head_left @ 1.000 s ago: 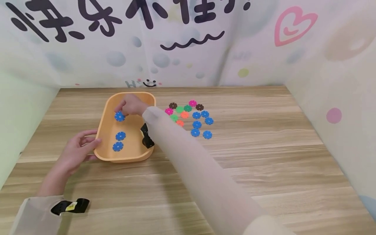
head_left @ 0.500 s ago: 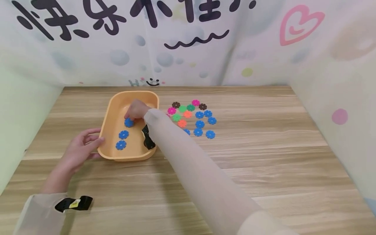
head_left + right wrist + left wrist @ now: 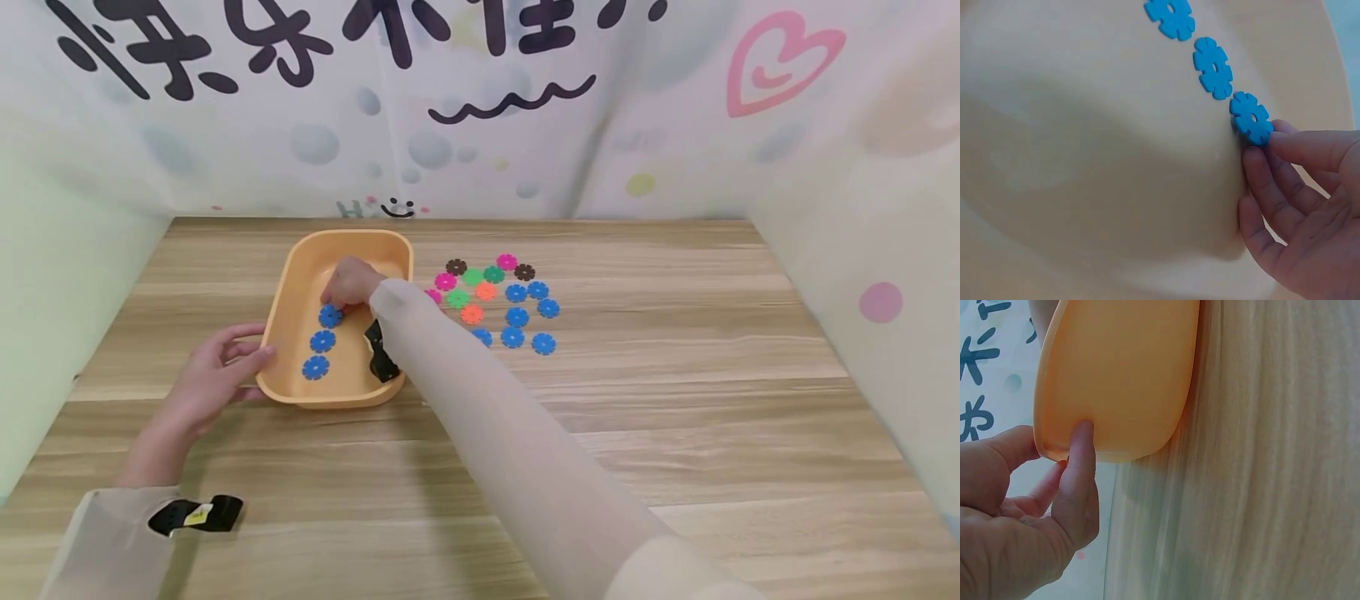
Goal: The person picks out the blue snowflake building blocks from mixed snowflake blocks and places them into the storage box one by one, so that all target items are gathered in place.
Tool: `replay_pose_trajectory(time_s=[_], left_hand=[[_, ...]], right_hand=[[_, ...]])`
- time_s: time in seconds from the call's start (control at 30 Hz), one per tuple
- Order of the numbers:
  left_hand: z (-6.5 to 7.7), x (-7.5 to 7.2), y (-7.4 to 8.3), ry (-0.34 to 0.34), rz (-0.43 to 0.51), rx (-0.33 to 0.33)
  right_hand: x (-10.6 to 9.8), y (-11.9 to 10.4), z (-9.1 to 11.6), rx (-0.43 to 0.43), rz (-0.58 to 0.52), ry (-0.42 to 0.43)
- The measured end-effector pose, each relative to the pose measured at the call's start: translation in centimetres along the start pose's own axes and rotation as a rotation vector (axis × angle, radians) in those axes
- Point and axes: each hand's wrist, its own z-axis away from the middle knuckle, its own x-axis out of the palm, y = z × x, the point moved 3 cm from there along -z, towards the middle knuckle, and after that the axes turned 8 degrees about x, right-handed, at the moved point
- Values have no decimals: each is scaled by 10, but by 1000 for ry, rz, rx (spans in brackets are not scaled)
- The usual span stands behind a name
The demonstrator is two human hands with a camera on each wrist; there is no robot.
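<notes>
My left hand (image 3: 213,375) grips the near left corner of an orange plastic bin (image 3: 405,258), thumb at the rim. In the left wrist view one finger presses the outside of the bin wall (image 3: 1129,369). Inside the bin, my right hand (image 3: 352,283) pinches a blue notched snowflake disc (image 3: 1252,119) by its edge, low over the floor. Two more blue discs lie in a slanting row with it, a middle one (image 3: 322,341) and a nearer one (image 3: 316,367). The right fingertips are hidden in the head view but show in the right wrist view.
Right of the bin, loose snowflake discs lie on the wooden table (image 3: 675,400): several blue ones (image 3: 517,317), plus pink (image 3: 507,262), green (image 3: 457,298), orange (image 3: 472,314) and brown (image 3: 524,272). A printed curtain (image 3: 480,167) stands behind. The right sleeve (image 3: 510,442) crosses the table.
My right hand has moved right and nearer with the blue disc, lowering it beside the other two. The left hand keeps its grip on the bin. The head view has shifted slightly.
</notes>
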Motion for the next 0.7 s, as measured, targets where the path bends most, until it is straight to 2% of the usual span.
replay_pose_trajectory(time_s=[0.43,0.7], left_hand=[[0,1,1,7,-3,-3],[0,0,0,8,2,-7]], right_hand=[[-3,1,-3,20,-83,62],[-8,-6,8,-64,1,97]])
